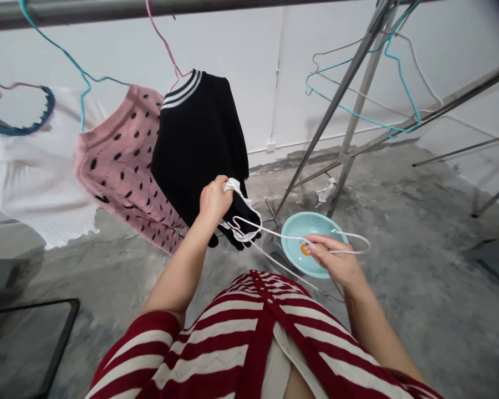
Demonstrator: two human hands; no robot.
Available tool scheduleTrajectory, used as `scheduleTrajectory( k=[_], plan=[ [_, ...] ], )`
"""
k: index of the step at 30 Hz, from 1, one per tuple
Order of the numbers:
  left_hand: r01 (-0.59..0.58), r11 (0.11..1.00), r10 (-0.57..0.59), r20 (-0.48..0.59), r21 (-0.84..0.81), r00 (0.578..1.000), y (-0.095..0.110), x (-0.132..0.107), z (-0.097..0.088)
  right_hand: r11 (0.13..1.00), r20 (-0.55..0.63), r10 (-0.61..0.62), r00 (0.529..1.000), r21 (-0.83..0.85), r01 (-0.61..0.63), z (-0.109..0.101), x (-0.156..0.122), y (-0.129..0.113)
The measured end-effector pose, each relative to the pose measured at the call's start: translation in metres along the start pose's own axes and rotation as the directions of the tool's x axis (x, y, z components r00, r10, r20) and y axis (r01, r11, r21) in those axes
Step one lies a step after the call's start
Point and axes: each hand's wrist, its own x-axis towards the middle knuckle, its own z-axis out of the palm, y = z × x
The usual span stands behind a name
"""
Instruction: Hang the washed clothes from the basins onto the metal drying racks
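As hand (336, 261) grips hanger (270, 231), basin (295, 226) label (304, 249) unreadable

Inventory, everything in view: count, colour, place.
White top: 1, white, blue neckband, far left
Spotted sweater: 1, pink with black, left
Black sweater: 1, black, centre
Loaded hangers: 3, two pink, one teal, under rail
Lacy garment: 1, white trim, centre
Held hanger: 1, white, centre
Bare hangers: 2+, teal and pale, upper right
Rack: 1, grey, by white wall
Basin: 1, light blue, grey floor
Scrap: 1, white, rack foot
Frame: 1, black, lower left
Striped top: 1, red and white, worn
Left hand: 1, bare, gripping trim
Right hand: 1, bare, on held hanger
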Motion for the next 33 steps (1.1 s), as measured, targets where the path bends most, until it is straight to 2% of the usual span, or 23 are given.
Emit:
scheduleTrajectory(
  k=[4,7,10,13,15,19,20,21,22,24,26,27,29,31,33],
  plan=[
    [-0.054,0.986,0.058,-0.024,0.159,0.998,0.018,-0.010,0.003,0.993,-0.085,-0.117,0.990,-0.025,0.115,0.037,0.009,-0.005],
    [-0.112,0.965,0.109,0.026,0.239,0.994,0.032,-0.027,0.008,0.981,-0.168,-0.190,0.967,-0.063,0.182,0.059,0.021,-0.001],
    [-0.233,0.942,0.206,0.132,0.242,0.970,0.046,-0.052,0.016,0.971,-0.210,-0.238,0.948,-0.067,0.228,0.075,0.034,0.005],
    [-0.352,0.923,0.321,0.197,0.154,0.927,0.048,-0.077,0.020,0.975,-0.228,-0.215,0.950,0.004,0.222,0.079,0.044,0.011],
    [-0.437,0.898,0.426,0.146,0.057,0.893,0.039,-0.086,0.012,0.975,-0.216,-0.183,0.959,0.088,0.205,0.071,0.047,0.013],
    [-0.580,0.814,0.564,-0.182,-0.043,0.805,0.015,-0.081,-0.025,0.964,-0.140,-0.164,0.976,0.185,0.189,0.048,0.043,0.007],
    [-0.615,0.788,0.595,-0.220,-0.033,0.773,0.013,-0.076,-0.035,0.965,-0.125,-0.169,0.978,0.182,0.189,0.044,0.040,0.002],
    [-0.658,0.753,0.641,-0.208,-0.016,0.739,0.014,-0.072,-0.043,0.966,-0.113,-0.175,0.978,0.174,0.193,0.041,0.038,-0.003],
    [-0.706,0.708,0.699,-0.146,0.002,0.700,0.017,-0.067,-0.049,0.966,-0.098,-0.185,0.978,0.167,0.199,0.040,0.035,-0.008],
    [-0.789,0.615,0.786,0.072,0.015,0.614,0.028,-0.061,-0.056,0.963,-0.046,-0.211,0.976,0.158,0.216,0.039,0.033,-0.018],
    [-0.823,0.568,0.790,0.289,-0.014,0.541,0.038,-0.057,-0.058,0.963,0.054,-0.219,0.974,0.174,0.207,0.036,0.035,-0.023],
    [-0.821,0.570,0.774,0.360,-0.037,0.521,0.042,-0.056,-0.059,0.962,0.104,-0.212,0.972,0.194,0.190,0.033,0.040,-0.022],
    [-0.790,0.608,0.739,0.419,-0.077,0.528,0.043,-0.054,-0.063,0.958,0.143,-0.187,0.972,0.247,0.148,0.022,0.052,-0.013],
    [-0.747,0.657,0.715,0.401,-0.105,0.573,0.040,-0.052,-0.071,0.957,0.082,-0.132,0.988,0.270,0.105,0.008,0.067,0.005],
    [-0.719,0.682,0.710,0.350,-0.130,0.611,0.035,-0.049,-0.082,0.974,0.020,-0.038,0.999,0.224,0.033,-0.001,0.078,0.027]
  ],
)
